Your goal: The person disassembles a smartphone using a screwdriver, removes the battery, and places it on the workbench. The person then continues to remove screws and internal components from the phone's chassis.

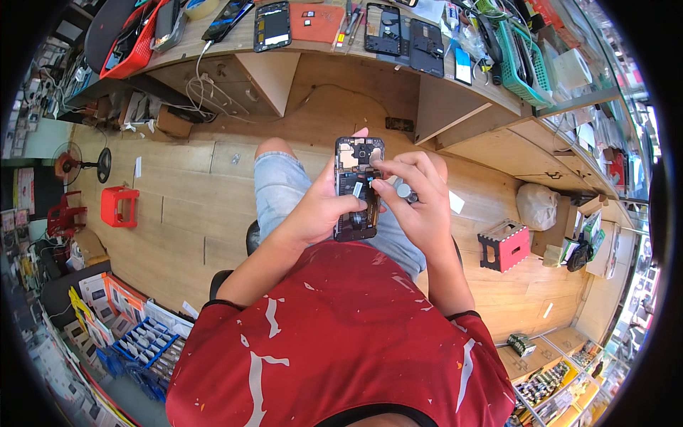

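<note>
An opened smartphone (348,186) with its back cover off is held over my lap, its circuit board, camera and black battery area exposed. My left hand (324,206) is closed round its left side, the thumb lying across the lower half. At its right edge, my right hand (420,186) has thumb and index finger bent in close to the board; whether they pinch a small part there cannot be made out. A slim cylindrical tool with a round silver end (405,191) is tucked in the same right hand, most of it hidden by the fingers.
Ahead stands a workbench (313,50) with phone frames (427,46), an orange mat (316,23), screwdrivers (347,25), a red basket (131,43) and a green basket (523,64). Stools, one red (119,206) and one red-and-black (504,245), stand on the floor to either side.
</note>
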Action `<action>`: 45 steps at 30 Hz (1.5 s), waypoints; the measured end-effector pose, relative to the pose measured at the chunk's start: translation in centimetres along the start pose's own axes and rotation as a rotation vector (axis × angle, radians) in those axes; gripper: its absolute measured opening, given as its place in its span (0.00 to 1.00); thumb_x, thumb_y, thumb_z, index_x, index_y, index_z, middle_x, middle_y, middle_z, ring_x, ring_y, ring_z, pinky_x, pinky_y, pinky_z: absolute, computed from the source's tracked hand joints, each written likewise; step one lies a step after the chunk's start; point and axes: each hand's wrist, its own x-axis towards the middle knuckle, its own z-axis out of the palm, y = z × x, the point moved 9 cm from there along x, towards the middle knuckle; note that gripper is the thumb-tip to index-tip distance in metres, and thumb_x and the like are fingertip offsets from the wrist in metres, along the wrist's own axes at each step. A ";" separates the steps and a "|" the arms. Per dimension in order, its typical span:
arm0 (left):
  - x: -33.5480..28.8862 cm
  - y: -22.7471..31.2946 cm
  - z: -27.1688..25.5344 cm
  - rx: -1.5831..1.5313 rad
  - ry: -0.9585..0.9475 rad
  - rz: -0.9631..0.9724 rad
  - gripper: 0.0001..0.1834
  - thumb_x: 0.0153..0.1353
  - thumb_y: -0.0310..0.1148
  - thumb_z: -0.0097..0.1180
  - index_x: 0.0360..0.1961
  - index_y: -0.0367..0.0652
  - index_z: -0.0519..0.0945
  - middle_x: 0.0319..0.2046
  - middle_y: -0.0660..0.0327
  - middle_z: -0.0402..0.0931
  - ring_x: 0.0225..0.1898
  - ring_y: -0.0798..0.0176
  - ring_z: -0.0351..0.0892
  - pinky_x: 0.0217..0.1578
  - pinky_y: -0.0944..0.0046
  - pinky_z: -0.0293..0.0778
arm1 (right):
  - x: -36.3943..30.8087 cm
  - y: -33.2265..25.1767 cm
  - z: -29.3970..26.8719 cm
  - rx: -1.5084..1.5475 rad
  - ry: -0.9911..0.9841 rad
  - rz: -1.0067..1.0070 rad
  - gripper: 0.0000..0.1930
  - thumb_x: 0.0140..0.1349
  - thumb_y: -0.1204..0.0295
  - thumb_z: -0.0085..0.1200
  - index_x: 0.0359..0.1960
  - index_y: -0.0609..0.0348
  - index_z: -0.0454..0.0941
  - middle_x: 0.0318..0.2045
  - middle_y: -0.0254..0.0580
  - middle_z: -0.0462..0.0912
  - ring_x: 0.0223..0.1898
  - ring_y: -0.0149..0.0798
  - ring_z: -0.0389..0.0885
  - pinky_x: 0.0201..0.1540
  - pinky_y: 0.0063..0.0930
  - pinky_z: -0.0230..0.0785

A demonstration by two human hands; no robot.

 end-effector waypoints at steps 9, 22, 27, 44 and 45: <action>-0.2 -0.8 -1.4 -0.183 0.059 0.006 0.51 0.66 0.19 0.51 0.86 0.58 0.47 0.60 0.55 0.77 0.53 0.55 0.85 0.54 0.49 0.85 | -0.4 1.6 0.7 0.056 -0.053 0.143 0.14 0.66 0.81 0.68 0.54 0.59 0.88 0.44 0.41 0.83 0.42 0.30 0.84 0.36 0.23 0.76; 0.5 -2.2 -3.8 0.034 0.168 -0.044 0.44 0.75 0.31 0.44 0.88 0.57 0.42 0.56 0.55 0.77 0.53 0.62 0.78 0.53 0.59 0.81 | -6.3 11.6 7.9 0.911 -0.054 0.900 0.24 0.86 0.61 0.44 0.73 0.66 0.72 0.64 0.41 0.82 0.60 0.38 0.84 0.57 0.38 0.81; 0.2 -0.8 -3.6 0.920 0.169 0.128 0.48 0.71 0.30 0.60 0.87 0.53 0.49 0.54 0.53 0.73 0.56 0.60 0.76 0.61 0.62 0.72 | -8.1 11.3 10.7 1.315 -0.053 1.001 0.25 0.86 0.61 0.42 0.77 0.62 0.67 0.62 0.41 0.82 0.58 0.36 0.84 0.55 0.40 0.83; -0.6 -0.1 -4.4 0.745 0.279 0.113 0.53 0.62 0.27 0.75 0.84 0.42 0.57 0.62 0.51 0.74 0.58 0.62 0.80 0.54 0.61 0.82 | -8.5 10.7 11.7 1.474 -0.020 0.966 0.27 0.86 0.54 0.39 0.79 0.51 0.64 0.63 0.38 0.81 0.58 0.35 0.82 0.57 0.40 0.77; -0.6 0.1 -4.2 0.713 0.274 0.103 0.53 0.62 0.26 0.75 0.84 0.43 0.58 0.62 0.51 0.74 0.58 0.61 0.80 0.53 0.61 0.82 | -8.3 10.4 11.5 1.476 -0.021 0.955 0.28 0.86 0.53 0.39 0.80 0.50 0.64 0.64 0.39 0.80 0.61 0.36 0.81 0.60 0.42 0.77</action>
